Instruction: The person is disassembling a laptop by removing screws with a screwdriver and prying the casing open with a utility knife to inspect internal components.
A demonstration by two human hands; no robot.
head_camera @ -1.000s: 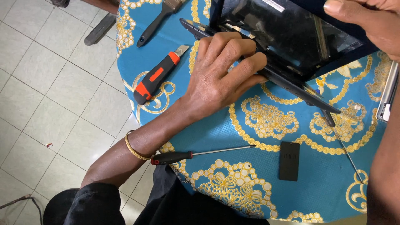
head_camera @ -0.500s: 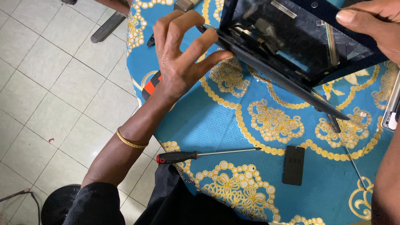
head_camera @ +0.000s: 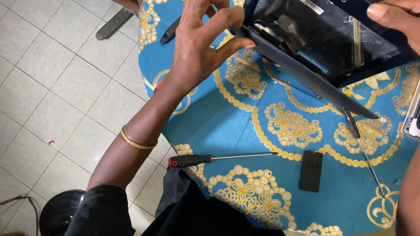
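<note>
A black opened laptop body is tilted up over a table with a blue and gold patterned cloth. My left hand pinches the laptop's near-left edge between thumb and fingers. A gold bangle sits on that wrist. My right hand grips the laptop's far-right corner at the frame's top right.
A red-and-black-handled screwdriver lies near the table's front edge. A small black rectangular cover lies to its right. A second thin screwdriver lies at the right. A black tool rests at the back left. White tiled floor is at left.
My left hand has risen from flat on the laptop's edge to a pinch on its corner. The laptop is tilted up more. The orange utility knife is now hidden behind my hand.
</note>
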